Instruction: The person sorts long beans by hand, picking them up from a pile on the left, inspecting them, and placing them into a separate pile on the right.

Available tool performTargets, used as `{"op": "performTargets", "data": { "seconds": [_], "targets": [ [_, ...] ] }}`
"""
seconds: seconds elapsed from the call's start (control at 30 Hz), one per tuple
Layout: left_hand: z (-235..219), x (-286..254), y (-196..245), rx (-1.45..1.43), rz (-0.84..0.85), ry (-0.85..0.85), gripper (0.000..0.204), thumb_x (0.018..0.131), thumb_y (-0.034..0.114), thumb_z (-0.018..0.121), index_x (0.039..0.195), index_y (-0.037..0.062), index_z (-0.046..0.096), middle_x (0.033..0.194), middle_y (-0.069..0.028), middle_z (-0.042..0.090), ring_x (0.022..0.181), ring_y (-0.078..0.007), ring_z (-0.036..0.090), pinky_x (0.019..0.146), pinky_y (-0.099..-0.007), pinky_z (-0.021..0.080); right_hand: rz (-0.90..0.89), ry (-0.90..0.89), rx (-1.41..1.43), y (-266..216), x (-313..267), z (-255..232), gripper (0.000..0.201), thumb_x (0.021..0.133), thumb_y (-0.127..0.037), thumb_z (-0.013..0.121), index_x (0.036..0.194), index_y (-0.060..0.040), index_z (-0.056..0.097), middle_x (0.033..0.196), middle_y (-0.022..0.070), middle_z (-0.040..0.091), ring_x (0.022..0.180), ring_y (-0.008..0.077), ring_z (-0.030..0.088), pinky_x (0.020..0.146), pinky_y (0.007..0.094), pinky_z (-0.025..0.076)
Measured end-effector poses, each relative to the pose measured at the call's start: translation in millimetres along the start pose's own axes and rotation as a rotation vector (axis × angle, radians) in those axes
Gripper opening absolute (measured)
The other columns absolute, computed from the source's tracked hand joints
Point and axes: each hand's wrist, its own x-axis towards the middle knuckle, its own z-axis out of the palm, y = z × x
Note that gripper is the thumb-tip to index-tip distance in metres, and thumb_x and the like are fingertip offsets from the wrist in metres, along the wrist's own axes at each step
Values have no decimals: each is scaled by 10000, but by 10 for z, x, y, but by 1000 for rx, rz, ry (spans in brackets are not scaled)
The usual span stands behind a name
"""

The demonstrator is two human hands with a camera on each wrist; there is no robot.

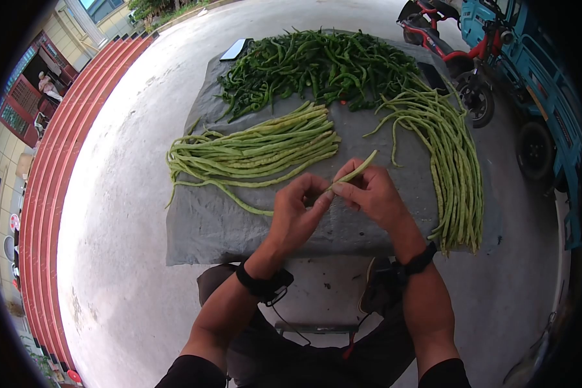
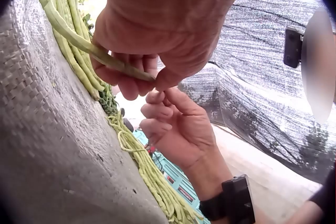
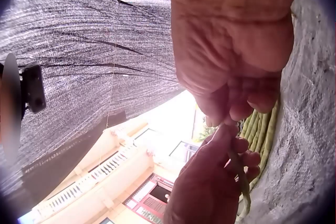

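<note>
Both hands meet over the near part of the grey woven sheet (image 1: 216,226), fingertips together on one long green bean (image 1: 359,171). My left hand (image 1: 297,210) pinches it between thumb and fingers; in the left wrist view the bean (image 2: 79,41) runs under the palm to the thumb tip. My right hand (image 1: 376,194) pinches it beside the left thumb, and a length sticks up past its fingers. Just beyond the left hand lies a bundle of long beans (image 1: 258,149), lined up sideways. To the right of the right hand, another bundle (image 1: 458,174) hangs toward the sheet's near edge.
A wide heap of green peppers (image 1: 317,68) covers the far side of the sheet. A pale flat object (image 1: 236,50) lies at its left, a dark one (image 1: 431,76) at its right. Red steps (image 1: 77,161) rise at left; a blue three-wheeler (image 1: 543,84) stands at right.
</note>
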Motion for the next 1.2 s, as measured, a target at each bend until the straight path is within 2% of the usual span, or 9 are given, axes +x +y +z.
{"op": "performTargets", "data": {
  "seconds": [0.1,0.3,0.57,0.67,0.8,0.9,1.2],
  "targets": [
    [0,0,-11,-12,-3,-6,168,1038,166,758,1039,6,704,910,9,694,830,-67,606,761,-263,506,-4,-1,19,-15,-2,-1,139,1023,-150,792,1043,-46,703,755,-28,644,630,43,558,547,234,437],
    [-14,5,-55,-73,-59,-29,180,1049,184,740,1031,14,684,890,16,674,821,-63,605,756,-265,506,-54,163,123,-134,-24,-49,148,1029,-171,794,1045,-53,707,799,-23,658,632,44,564,548,234,447],
    [13,2,-107,-97,-53,-54,209,1063,214,746,1092,16,685,956,15,688,878,-66,632,782,-259,524,-63,119,94,-66,-10,-100,147,1038,-187,792,1014,-71,706,791,-26,640,646,47,564,554,238,440],
    [48,3,-55,-211,-63,-65,237,1080,243,746,1121,17,688,986,8,697,905,-73,644,805,-267,544,-59,97,59,-67,-16,-97,153,1037,-195,795,1014,-71,708,797,-29,644,648,44,560,555,237,436],
    [37,5,-101,-283,-111,-111,235,1102,252,723,1126,21,689,964,8,697,889,-77,645,813,-275,556,-59,76,107,-113,-31,-70,157,1045,-207,787,1024,-73,709,792,-31,638,642,45,554,554,237,433],
    [27,5,-144,-319,-127,-123,227,1116,249,700,1128,23,687,948,5,695,879,-78,645,810,-275,554,-54,145,176,-127,-30,-91,167,1056,-218,775,1016,-74,701,782,-28,631,631,47,548,553,235,431],
    [22,-10,-77,-363,-149,-155,238,1125,262,686,1148,25,685,965,-13,717,895,-91,670,832,-278,563,-92,113,122,-98,-13,-114,197,1057,-223,780,969,-78,679,757,-35,626,624,38,543,558,230,426]
  ]
}}
